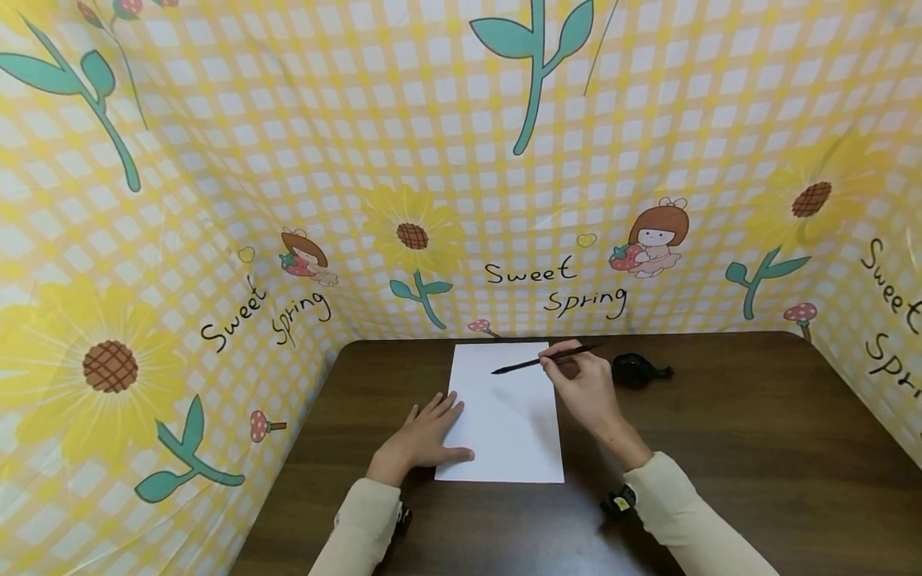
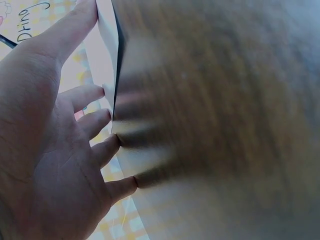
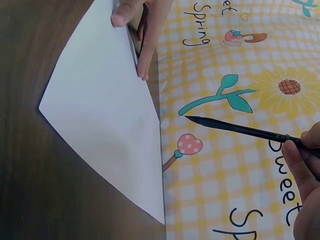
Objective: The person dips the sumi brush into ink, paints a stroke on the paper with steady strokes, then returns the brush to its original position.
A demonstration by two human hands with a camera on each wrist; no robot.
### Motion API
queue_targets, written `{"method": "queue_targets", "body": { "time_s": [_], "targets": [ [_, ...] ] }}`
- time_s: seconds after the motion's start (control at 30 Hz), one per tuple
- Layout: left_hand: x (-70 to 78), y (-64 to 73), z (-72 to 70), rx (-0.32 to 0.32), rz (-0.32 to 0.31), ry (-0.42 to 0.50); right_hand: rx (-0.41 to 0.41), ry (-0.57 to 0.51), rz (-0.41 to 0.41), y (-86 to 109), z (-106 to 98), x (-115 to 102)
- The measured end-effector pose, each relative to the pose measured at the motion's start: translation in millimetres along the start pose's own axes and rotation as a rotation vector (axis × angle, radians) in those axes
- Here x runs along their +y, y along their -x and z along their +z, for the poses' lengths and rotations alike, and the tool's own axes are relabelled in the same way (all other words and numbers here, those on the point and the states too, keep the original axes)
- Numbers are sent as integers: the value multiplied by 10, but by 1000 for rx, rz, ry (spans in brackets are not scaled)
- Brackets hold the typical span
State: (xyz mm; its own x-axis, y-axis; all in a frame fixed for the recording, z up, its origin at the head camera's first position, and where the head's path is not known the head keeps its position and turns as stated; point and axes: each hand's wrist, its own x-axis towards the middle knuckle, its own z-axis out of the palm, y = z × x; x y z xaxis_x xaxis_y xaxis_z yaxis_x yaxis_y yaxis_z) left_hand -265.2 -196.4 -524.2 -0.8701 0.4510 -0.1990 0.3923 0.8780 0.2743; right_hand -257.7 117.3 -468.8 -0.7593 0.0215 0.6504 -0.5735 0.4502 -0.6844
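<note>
Yellow checked cloth (image 1: 288,120) behind, dark wooden worktop (image 1: 324,432) below, with white paper (image 1: 504,440) lying near the far edge. Left hand (image 1: 423,438) spread wide at the paper's left edge, gripping nothing; right hand (image 1: 589,392) pinching a slim brush (image 1: 517,366), tip apparently above the paper. Paper likely thin, light, quick to slide or crease: best pressed along an edge. Brush likely light, stiff-shafted, perhaps soft-tipped: best pinched mid-shaft, clear of the tip.
</note>
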Motion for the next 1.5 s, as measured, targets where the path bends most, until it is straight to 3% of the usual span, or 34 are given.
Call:
{"method": "queue_targets", "body": {
  "time_s": [0.5,1.5],
  "targets": [
    [6,1,7,2,-4,5,-5,6,-8,42,139,4],
    [-1,-13,22,0,-6,0,-89,-22,-2,99,306,-14]
  ]
}}
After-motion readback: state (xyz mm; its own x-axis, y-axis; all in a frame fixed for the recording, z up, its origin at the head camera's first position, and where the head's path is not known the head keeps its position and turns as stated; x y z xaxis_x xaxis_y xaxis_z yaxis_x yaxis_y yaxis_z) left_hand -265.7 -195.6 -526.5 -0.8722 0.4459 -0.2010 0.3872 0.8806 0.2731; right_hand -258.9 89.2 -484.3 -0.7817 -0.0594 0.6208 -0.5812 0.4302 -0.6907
